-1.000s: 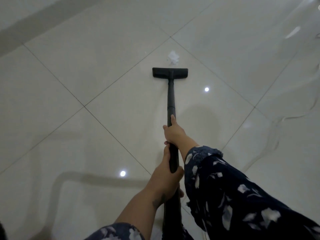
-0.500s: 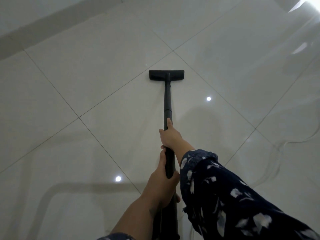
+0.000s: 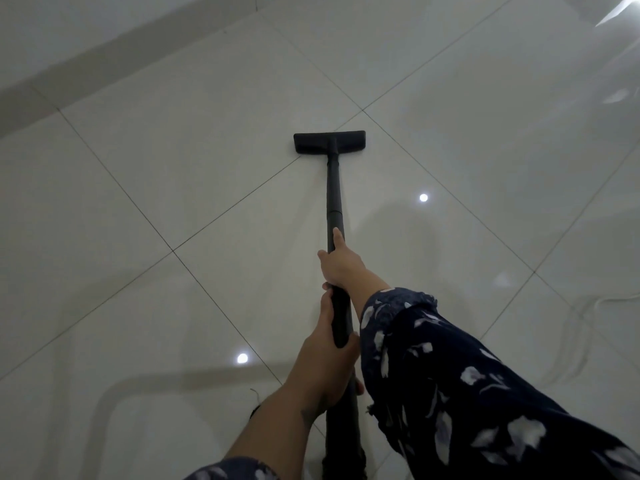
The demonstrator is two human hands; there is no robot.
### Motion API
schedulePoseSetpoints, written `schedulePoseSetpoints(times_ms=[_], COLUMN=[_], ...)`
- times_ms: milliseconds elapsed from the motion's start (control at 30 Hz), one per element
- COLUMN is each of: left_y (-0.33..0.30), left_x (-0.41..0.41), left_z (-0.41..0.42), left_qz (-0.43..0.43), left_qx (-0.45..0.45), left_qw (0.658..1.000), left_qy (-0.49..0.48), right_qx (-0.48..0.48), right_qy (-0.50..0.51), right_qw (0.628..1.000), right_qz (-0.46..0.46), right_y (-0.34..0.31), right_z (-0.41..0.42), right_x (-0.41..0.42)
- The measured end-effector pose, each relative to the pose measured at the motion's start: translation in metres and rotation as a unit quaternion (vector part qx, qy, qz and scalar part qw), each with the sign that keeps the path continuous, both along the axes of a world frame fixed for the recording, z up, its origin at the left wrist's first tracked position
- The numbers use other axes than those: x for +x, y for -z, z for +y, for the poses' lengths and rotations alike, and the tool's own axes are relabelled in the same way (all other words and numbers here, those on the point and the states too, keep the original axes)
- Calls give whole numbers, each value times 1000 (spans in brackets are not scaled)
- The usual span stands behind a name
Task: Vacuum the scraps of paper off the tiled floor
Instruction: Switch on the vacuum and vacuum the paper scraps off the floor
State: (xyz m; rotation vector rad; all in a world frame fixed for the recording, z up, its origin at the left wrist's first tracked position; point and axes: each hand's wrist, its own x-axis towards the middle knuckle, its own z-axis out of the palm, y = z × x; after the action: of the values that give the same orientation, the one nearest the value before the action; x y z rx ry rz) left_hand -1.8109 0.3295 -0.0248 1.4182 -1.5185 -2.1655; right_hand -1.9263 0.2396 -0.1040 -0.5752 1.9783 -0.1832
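A black vacuum wand [image 3: 335, 195] runs away from me across the glossy white tiled floor [image 3: 173, 168]. Its flat floor head [image 3: 329, 141] rests on the tiles near a crossing of grout lines. My right hand [image 3: 341, 263] grips the wand higher up, index finger stretched along the tube. My left hand [image 3: 329, 362] is wrapped around the wand lower down, close to my body. No scrap of paper shows anywhere on the floor.
A wall base [image 3: 104, 60] runs diagonally across the upper left. Ceiling lights reflect as bright spots [image 3: 423, 197] on the tiles. A pale cord [image 3: 616, 299] lies at the right edge. My dark patterned sleeve [image 3: 467, 382] fills the lower right.
One second ago a white paper scrap lay just beyond the floor head. The head was pushed forward over that spot, and the scrap is gone from view. Both hands kept their grip.
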Motion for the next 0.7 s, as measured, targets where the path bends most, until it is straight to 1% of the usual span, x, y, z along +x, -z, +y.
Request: schedulePoseSetpoints(times_ms=[67,167,300,367,400,467,567,600,700], left_y=[4,6,7,5,4,-1,-7,-8,-13], left_x=[8,22,41,48,51,59,74,80,99], left_z=[-13,-32,-59,-74,-82,-97,-112,-115,-116], left_qz=[-1,-7,-7,-6,-5,0,-4,-4,-5], left_qx=[7,9,16,22,24,34,38,41,36], left_qw=[1000,1000,1000,1000,1000,999,999,999,999], left_qy=[-3,3,12,9,8,3,-5,-11,-32], right_qx=[2,5,4,-17,-27,1,40,44,31], right_qy=[-5,-51,-22,-36,-56,-133,-210,-250,-262], right_qw=[1000,999,1000,999,998,990,972,960,959], right_qz=[0,6,3,6,11,44,100,114,99], right_y=[-2,-8,-11,-15,-19,-28,-34,-36,-38], right_z=[-13,-31,-57,-69,-75,-89,-106,-111,-116], right_x=[7,19,33,38,41,48,66,73,99])
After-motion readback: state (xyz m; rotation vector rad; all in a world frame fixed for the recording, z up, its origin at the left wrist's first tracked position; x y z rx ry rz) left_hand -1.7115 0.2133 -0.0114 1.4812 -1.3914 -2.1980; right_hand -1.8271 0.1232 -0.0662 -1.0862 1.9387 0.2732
